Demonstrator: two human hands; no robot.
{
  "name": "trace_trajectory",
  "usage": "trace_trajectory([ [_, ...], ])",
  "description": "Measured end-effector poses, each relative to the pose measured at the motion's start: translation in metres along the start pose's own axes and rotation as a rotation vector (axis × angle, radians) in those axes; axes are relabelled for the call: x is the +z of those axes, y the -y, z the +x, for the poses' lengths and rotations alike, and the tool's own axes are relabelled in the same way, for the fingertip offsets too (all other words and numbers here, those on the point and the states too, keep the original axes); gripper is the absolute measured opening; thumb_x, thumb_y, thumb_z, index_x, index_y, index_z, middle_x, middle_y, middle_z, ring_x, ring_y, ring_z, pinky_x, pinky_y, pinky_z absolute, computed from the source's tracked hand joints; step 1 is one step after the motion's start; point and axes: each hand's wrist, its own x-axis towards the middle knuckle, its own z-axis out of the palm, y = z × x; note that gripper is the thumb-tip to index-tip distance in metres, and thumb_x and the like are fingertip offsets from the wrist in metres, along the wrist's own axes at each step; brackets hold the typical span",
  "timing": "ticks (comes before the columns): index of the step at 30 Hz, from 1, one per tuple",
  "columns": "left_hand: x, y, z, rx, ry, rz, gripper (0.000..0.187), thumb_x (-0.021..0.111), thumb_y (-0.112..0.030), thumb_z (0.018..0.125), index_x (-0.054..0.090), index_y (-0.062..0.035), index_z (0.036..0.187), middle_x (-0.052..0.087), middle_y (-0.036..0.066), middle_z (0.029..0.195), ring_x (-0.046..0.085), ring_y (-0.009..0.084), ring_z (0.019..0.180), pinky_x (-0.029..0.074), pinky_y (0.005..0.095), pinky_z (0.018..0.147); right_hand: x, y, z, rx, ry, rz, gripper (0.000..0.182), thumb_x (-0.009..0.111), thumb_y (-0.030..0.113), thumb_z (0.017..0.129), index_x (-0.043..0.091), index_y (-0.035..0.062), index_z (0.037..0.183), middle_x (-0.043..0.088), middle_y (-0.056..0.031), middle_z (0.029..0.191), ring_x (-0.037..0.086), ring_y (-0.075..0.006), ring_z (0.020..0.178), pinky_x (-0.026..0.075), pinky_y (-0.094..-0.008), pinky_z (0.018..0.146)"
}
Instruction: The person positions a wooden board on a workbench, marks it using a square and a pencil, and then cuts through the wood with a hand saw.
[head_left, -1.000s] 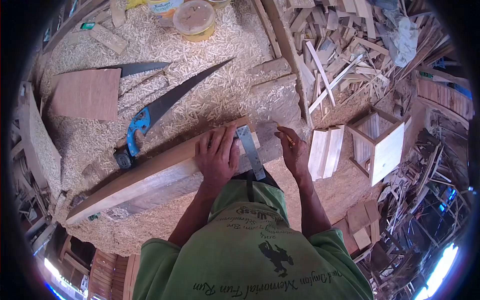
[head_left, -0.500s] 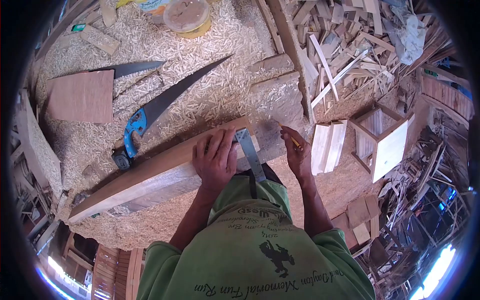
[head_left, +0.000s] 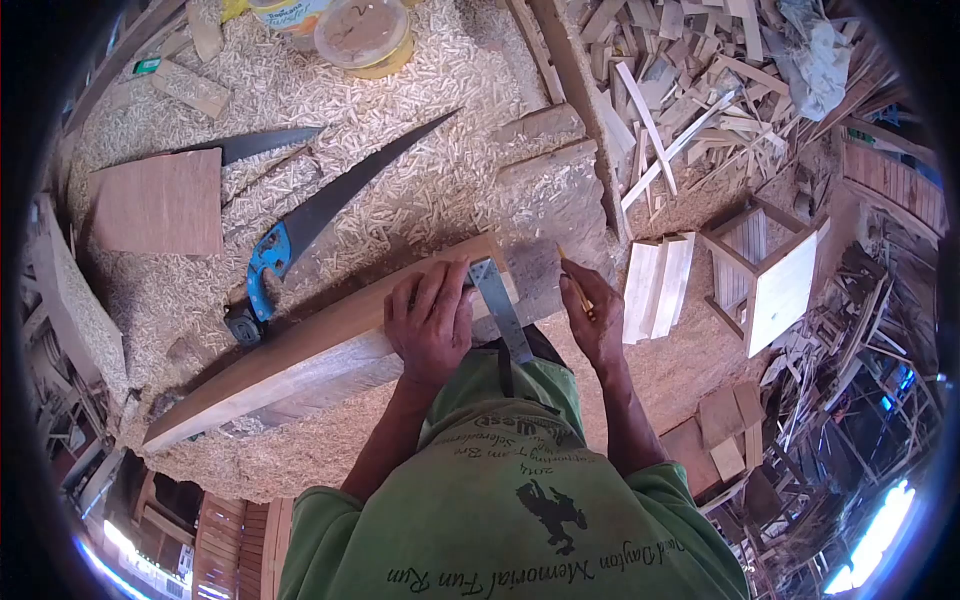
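Note:
My left hand lies over a long wooden board, its fingers curled over the far edge. It holds a metal try square against the board near its right end; the blade lies across the board toward me. The left palm is hidden. My right hand is closed around a yellow pencil, tip pointing away from me. Pencil and hand are just right of the board's end, apart from the square.
Beyond the board lie a blue-handled handsaw, a tape measure, a second saw blade and a plywood piece on wood shavings. A lidded tub stands farther back. Offcuts and a wooden frame are right.
My right hand has turned slightly and shifted a little, the pencil now more upright in view. My left hand and the try square stay in place. The view has shifted slightly.

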Motion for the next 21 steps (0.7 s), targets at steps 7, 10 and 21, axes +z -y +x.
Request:
trace_trajectory([
  [7,-0.004,-0.005,0.002,-0.04,0.025,-0.039,0.04,0.073,-0.02,0.094,0.075,-0.0117,0.133,0.074,0.007,0.121,0.064,0.0324,0.11,0.049,0.0466,0.098,-0.014,0.061,-0.04,-0.122,0.055,0.082,0.035,0.056,0.009,0.107,0.066,-0.0058,0.137,0.073,-0.026,0.128,0.074,-0.0374,0.116,0.058,-0.0425,0.099],
  [10,-0.003,-0.005,0.001,-0.037,0.009,-0.049,0.04,0.072,-0.02,0.093,0.076,-0.0118,0.132,0.074,0.008,0.12,0.064,0.0326,0.109,0.049,0.0465,0.097,-0.007,0.079,-0.043,-0.271,0.097,0.027,0.039,0.063,0.005,0.1,0.064,-0.0053,0.138,0.071,-0.0266,0.132,0.072,-0.0402,0.121,0.059,-0.0457,0.101],
  [21,0.002,-0.002,-0.002,0.019,-0.06,0.001,0.042,0.07,-0.025,0.096,0.074,-0.0142,0.136,0.072,0.007,0.119,0.064,0.0323,0.105,0.05,0.0474,0.094,-0.021,0.071,-0.07,-0.366,0.231,-0.199,0.042,0.07,0.005,0.096,0.067,0.0003,0.138,0.077,-0.0196,0.122,0.074,-0.0374,0.115,0.062,-0.0458,0.097],
])
